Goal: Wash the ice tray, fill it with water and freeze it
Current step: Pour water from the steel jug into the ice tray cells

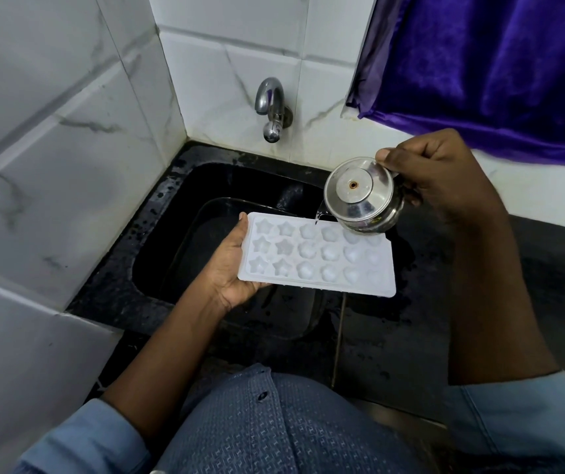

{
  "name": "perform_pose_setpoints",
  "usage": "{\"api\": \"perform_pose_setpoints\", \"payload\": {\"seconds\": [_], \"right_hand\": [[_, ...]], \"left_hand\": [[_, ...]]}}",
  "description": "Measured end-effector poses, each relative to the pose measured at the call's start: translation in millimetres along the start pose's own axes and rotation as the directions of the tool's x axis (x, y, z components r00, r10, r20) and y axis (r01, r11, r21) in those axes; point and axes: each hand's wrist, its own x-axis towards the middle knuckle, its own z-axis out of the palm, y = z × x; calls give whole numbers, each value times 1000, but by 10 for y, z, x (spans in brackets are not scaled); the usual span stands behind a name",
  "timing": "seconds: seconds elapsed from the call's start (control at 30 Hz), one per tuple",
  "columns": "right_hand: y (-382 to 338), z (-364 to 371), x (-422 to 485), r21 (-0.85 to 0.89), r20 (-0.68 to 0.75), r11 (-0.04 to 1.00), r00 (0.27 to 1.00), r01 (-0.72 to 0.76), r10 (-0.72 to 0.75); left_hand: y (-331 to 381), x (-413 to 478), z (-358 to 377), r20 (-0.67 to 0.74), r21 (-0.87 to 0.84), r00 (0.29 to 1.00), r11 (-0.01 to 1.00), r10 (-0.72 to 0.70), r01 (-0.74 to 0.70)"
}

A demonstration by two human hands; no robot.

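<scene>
A white ice tray (318, 256) with star and round moulds is held level over the black sink (171, 206). My left hand (231, 265) grips its left end, thumb on the rim and fingers underneath. My right hand (435, 176) holds a small steel pot (359, 196) tipped steeply toward the tray, its base facing the camera. A thin stream of water runs from the pot's lip onto the tray's far edge near the upper middle moulds.
A steel tap (270, 107) juts from the white tiled wall behind the sink, with no water running from it. A purple curtain (500, 70) hangs at the upper right. Wet black countertop (411, 319) lies right of the sink. Tiled wall closes in the left side.
</scene>
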Motion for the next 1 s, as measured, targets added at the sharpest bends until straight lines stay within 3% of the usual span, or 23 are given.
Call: {"api": "perform_pose_setpoints", "payload": {"seconds": [1.0], "right_hand": [[29,-73,25,7,-8,1000,1000,19,-19]], "left_hand": [[12,-7,12,-3,14,1000,1000,-12,12]]}}
